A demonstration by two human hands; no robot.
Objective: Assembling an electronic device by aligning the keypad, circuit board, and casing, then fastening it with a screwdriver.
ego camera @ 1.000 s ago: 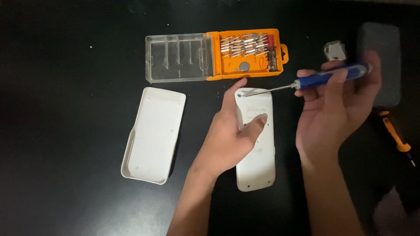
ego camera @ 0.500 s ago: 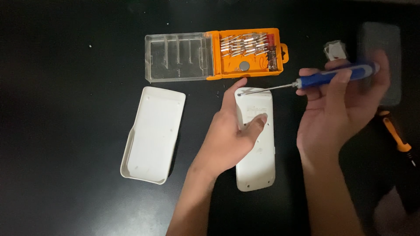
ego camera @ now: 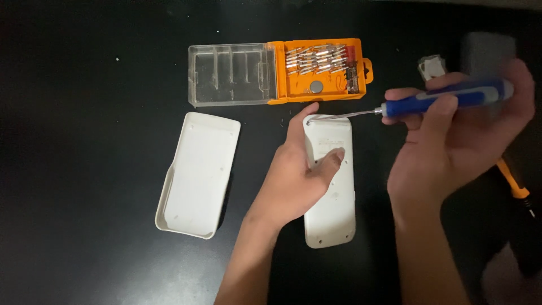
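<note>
My left hand (ego camera: 296, 175) lies flat on a white plastic device body (ego camera: 332, 210), pinning it to the black table, thumb along its left edge and fingers across its upper half. My right hand (ego camera: 451, 141) grips a blue-handled screwdriver (ego camera: 446, 97), held nearly level. Its thin metal shaft reaches left and its tip sits at the device's top left corner. A separate white cover shell (ego camera: 197, 172) lies to the left, apart from both hands.
An open orange bit case (ego camera: 324, 70) with a clear lid (ego camera: 231, 74) sits behind the device, holding several bits and a coin cell. A small grey part (ego camera: 432, 66), a dark grey block (ego camera: 488, 51) and an orange-handled tool (ego camera: 512, 183) lie at the right.
My right hand has shifted very slightly on the screwdriver handle. The tip stays at the same corner, and my left hand has not moved.
</note>
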